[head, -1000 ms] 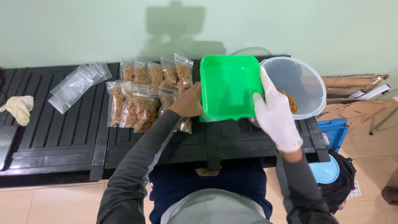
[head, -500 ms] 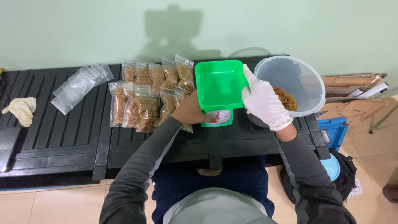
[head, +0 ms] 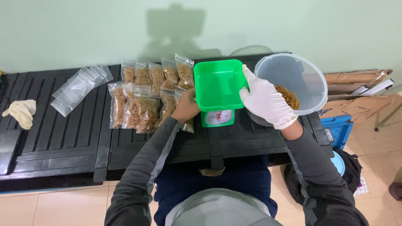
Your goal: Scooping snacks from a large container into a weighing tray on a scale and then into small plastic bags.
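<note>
An empty green square tray [head: 215, 83] sits on top of a small green dial scale [head: 217, 118] on the black slatted table [head: 63, 129]. My bare left hand [head: 186, 106] grips the tray's left lower edge. My right hand [head: 264, 101], in a white glove, holds the tray's right rim with the thumb over the edge. Just right of that hand stands a clear plastic bowl [head: 303, 69] tilted toward me, with brown spiral pasta [head: 289, 96] in its bottom.
Several filled clear bags of pasta [head: 148, 94] lie in two rows left of the scale. Empty clear bags [head: 79, 86] lie further left, and a crumpled white glove [head: 20, 112] at the table's left end. Cardboard [head: 356, 81] and a blue crate [head: 337, 127] stand at the right.
The green tray came down from in front of my view and now rests on the scale, whose dial shows. Both hands lowered with it and stay on its edges.
</note>
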